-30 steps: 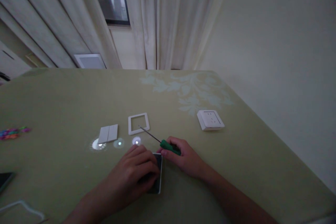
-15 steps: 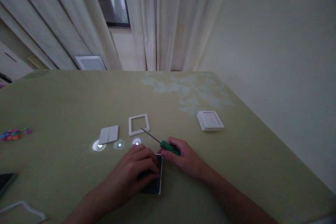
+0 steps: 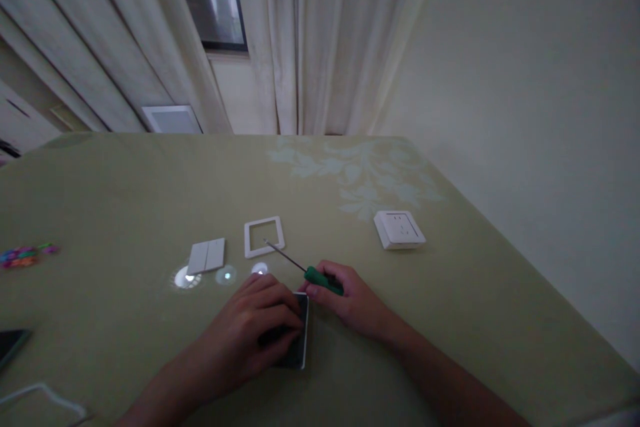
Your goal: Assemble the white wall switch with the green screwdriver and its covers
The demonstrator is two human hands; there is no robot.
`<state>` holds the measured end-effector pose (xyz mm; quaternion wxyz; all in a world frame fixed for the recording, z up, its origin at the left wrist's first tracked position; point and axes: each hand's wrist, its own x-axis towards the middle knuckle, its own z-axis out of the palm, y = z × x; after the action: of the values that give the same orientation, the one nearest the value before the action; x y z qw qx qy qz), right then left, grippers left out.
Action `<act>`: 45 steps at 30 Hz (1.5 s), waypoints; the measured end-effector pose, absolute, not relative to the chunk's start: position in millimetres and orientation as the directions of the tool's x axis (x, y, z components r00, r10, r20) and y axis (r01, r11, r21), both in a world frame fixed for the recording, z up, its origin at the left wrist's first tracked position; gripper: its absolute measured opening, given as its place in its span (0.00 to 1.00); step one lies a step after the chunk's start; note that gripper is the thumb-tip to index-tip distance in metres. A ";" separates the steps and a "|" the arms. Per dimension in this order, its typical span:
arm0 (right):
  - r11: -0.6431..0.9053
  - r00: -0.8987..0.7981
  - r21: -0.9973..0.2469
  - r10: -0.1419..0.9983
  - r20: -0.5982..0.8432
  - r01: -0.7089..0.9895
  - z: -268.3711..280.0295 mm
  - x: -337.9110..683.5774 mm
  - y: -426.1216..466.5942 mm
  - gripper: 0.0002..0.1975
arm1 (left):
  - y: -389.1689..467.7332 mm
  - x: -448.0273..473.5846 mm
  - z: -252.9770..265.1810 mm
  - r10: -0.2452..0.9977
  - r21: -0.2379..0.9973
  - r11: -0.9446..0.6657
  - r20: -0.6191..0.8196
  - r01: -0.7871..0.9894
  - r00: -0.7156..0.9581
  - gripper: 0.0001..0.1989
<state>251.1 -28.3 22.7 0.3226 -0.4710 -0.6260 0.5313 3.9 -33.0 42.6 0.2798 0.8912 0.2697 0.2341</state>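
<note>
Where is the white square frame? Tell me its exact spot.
In the head view, the white square frame lies flat on the table, just beyond the screwdriver tip, right of the two-piece white plate.
</note>
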 end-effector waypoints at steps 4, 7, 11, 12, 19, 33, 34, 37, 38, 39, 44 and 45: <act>-0.016 -0.353 -0.970 0.930 -0.104 0.244 23.3 252.0 -28.5 0.23 | -33.2 5.4 40.5 0.623 0.604 -0.706 0.283 0.369 0.729 0.10; -0.020 -0.351 -0.969 0.930 -0.109 0.246 23.7 252.4 -28.5 0.22 | -33.4 5.6 39.8 0.620 0.606 -0.706 0.278 0.367 0.734 0.11; -0.009 -0.350 -0.967 0.931 -0.101 0.254 24.3 251.8 -28.6 0.23 | -33.9 5.4 41.4 0.627 0.631 -0.685 0.254 0.364 0.737 0.10; -0.011 -0.348 -0.967 0.932 -0.102 0.256 24.6 251.5 -28.7 0.23 | -34.1 5.4 41.8 0.630 0.641 -0.676 0.247 0.364 0.736 0.10; -0.012 -0.350 -0.969 0.931 -0.100 0.245 25.5 250.0 -27.9 0.26 | -35.4 5.7 40.3 0.664 0.701 -0.604 0.178 0.380 0.726 0.11; -0.008 -0.348 -0.967 0.932 -0.099 0.253 24.1 250.7 -27.8 0.23 | -38.6 11.2 44.1 0.683 0.716 -0.568 0.136 0.406 0.718 0.09; -0.007 -0.350 -0.969 0.932 -0.095 0.245 24.0 250.6 -27.9 0.23 | -37.8 10.5 43.7 0.683 0.721 -0.565 0.136 0.402 0.717 0.09; -0.014 -0.329 -0.975 0.940 -0.087 0.220 24.1 252.3 -28.1 0.20 | -32.4 8.1 40.8 0.718 0.725 -0.552 0.162 0.412 0.676 0.11; -0.017 -0.312 -0.977 0.946 -0.084 0.212 24.4 253.9 -27.8 0.19 | -29.9 7.2 39.5 0.738 0.722 -0.546 0.173 0.426 0.653 0.11; -0.019 -0.295 -0.979 0.952 -0.081 0.205 24.9 256.3 -27.2 0.19 | -27.4 6.2 38.2 0.754 0.720 -0.537 0.176 0.440 0.633 0.10; 0.044 -0.199 -0.990 0.980 0.017 0.133 32.8 276.0 -19.5 0.20 | -20.8 1.9 32.6 0.778 0.752 -0.460 0.086 0.472 0.623 0.08; 0.069 -0.159 -0.990 0.986 0.049 0.124 35.1 280.2 -17.5 0.20 | -20.8 1.5 31.9 0.776 0.761 -0.447 0.070 0.469 0.626 0.08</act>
<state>280.2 -17.5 35.1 0.4410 -0.4757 -0.5832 0.4890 1.5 -20.8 31.9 0.3656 0.8243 0.3778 0.2101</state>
